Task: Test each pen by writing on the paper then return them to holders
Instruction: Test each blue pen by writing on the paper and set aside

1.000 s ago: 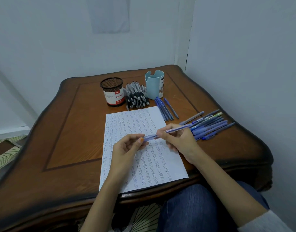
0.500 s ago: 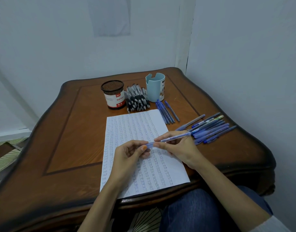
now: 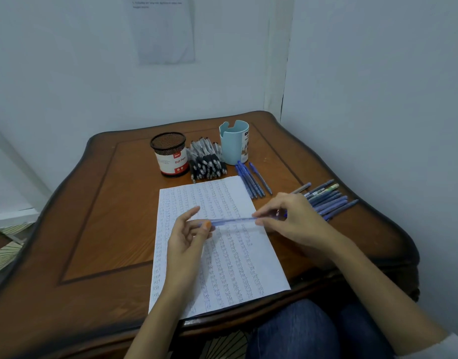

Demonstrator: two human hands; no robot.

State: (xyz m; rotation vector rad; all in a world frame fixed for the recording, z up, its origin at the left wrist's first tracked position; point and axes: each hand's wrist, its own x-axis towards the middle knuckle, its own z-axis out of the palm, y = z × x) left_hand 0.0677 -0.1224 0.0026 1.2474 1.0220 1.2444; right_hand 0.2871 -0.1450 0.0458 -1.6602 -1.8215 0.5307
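Head view. Landmark: the paper (image 3: 238,268), a sheet filled with rows of handwriting, lying on the wooden table (image 3: 93,229) with its near edge at the table's front rim.

- Blue pen (image 3: 233,222): held lengthwise over the upper half of the paper, roughly level, lifted off the sheet. Slightly blurred; I cannot tell cap from barrel.
- Left hand (image 3: 186,237): above the paper's left half, thumb and a finger pinching the pen's left end, the other fingers loosely spread.
- Right hand (image 3: 292,221): over the paper's right edge, fingertips pinching the pen's right end. The two hands are apart, joined only by the pen.
- Mesh holder (image 3: 168,154): upright, beyond the paper's far left corner.
- Light-blue holder (image 3: 234,142): upright, beyond the paper's far right corner.
- Black pens (image 3: 207,161): a heap between the two holders, tips just short of the paper's far edge.
- Row of blue pens (image 3: 249,181): lying just beside the paper's far right corner.
- Second batch of blue pens (image 3: 326,200): lying right of the paper, partly behind the right hand.
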